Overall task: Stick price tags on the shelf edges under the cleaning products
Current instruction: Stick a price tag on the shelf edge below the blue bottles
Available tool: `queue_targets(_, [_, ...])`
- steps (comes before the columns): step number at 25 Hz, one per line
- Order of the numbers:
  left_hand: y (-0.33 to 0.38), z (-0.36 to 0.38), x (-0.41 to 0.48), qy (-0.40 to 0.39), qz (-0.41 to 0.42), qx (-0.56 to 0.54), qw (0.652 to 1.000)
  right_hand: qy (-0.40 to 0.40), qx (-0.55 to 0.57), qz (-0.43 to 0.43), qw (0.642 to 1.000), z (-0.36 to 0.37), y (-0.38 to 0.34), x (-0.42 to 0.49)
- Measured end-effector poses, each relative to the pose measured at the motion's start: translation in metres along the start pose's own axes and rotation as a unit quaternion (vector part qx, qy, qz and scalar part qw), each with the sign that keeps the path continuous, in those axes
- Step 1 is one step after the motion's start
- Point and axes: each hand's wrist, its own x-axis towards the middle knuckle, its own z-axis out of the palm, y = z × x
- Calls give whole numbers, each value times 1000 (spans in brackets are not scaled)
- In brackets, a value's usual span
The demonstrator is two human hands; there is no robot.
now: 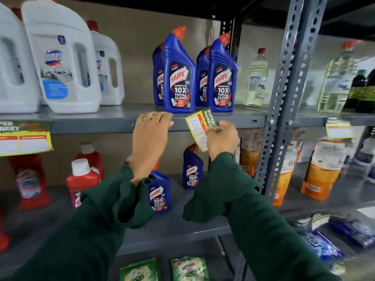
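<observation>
A yellow, green and red price tag (pixel 199 126) hangs tilted in front of the grey shelf edge (pixel 91 126), just below the blue Harpic bottles (pixel 179 78). My right hand (pixel 222 139) pinches the tag's right side. My left hand (pixel 151 134) rests palm-down on the shelf edge left of the tag, fingers curled over the lip, holding nothing. Handwritten numbers show on the tag's white fields. One tag (pixel 24 138) is stuck under the white Domex jugs (pixel 60 57), and another tag (pixel 338 128) sits on the right bay's shelf edge.
A perforated grey upright (pixel 284 98) divides the bays. Clear liquid bottles (pixel 256 82) stand to the right. Lower shelves hold red bottles (pixel 83 177), more Harpic bottles (pixel 159 193), orange pouches (pixel 322 171), blue detergent packs (pixel 318 244) and green packs (pixel 188 268).
</observation>
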Motion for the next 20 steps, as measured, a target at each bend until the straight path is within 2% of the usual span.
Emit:
queue_targets(3, [1,3,-3,26,-1,3,1000,3,76,-19,997,-15,0,-3])
queue_targets(5, [3,3,-3,29,-6,-5,1000,-10,101,-86,991,-23,-2,-9])
queue_targets(8, [15,-10,2,44,-40,-151,987,-103,89,-166,977,-28,-1,-11])
queue_targets(10, [26,-17,7,-3,-11,-212,977,-138,70,-190,970,-28,2,-7])
queue_targets(12, [33,-16,9,-45,18,-161,986,-146,56,-210,965,-29,5,-4])
queue_targets(14, [34,-16,10,-51,-8,-142,989,-141,13,-256,956,-31,4,-3])
queue_targets(17, [32,-15,10,-63,-27,-146,987,-123,-117,-373,912,-31,2,4])
queue_targets(20, [32,-14,11,-86,-46,-163,982,-141,-177,-401,887,-28,2,14])
